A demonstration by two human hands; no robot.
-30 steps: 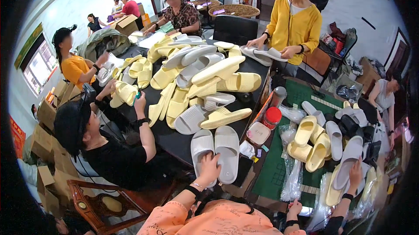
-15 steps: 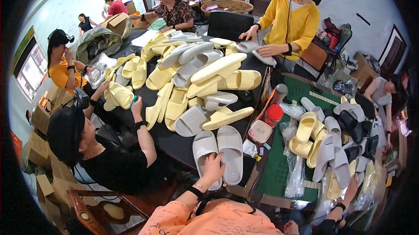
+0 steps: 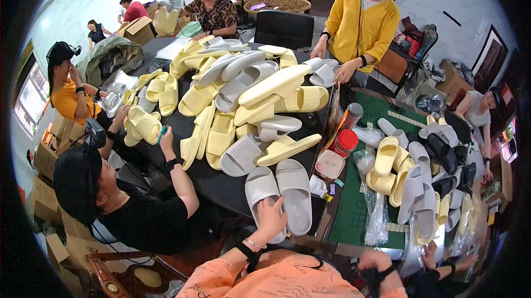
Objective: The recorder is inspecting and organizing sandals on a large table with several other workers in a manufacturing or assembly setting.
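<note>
Near the table's front edge, a pair of grey slippers (image 3: pixel 295 209) lies side by side, soles down. My left hand (image 3: pixel 271 219) is on the left grey slipper (image 3: pixel 260 183), its fingers bent at the strap opening and one digit stretched toward the other slipper. My right hand (image 3: pixel 375 259), with a black wristband, is low at the front edge of the green mat. Its fingers look curled but blurred, and nothing shows in them. Just beyond the pair lie another grey slipper (image 3: pixel 239 157) and a yellow slipper (image 3: pixel 290 150).
A heap of yellow and grey slippers (image 3: pixel 276 85) covers the dark table. On the right, a green mat (image 3: pixel 345 215) bears more slippers and plastic bags (image 3: pixel 376 223). A red-lidded jar (image 3: pixel 345 142) stands between. Co-workers surround the table; another person's hands (image 3: pixel 430 255) are near my right.
My right hand has risen into view from the lower edge. My left hand stays on the grey slipper. The co-worker in yellow has set grey slippers down on the table.
</note>
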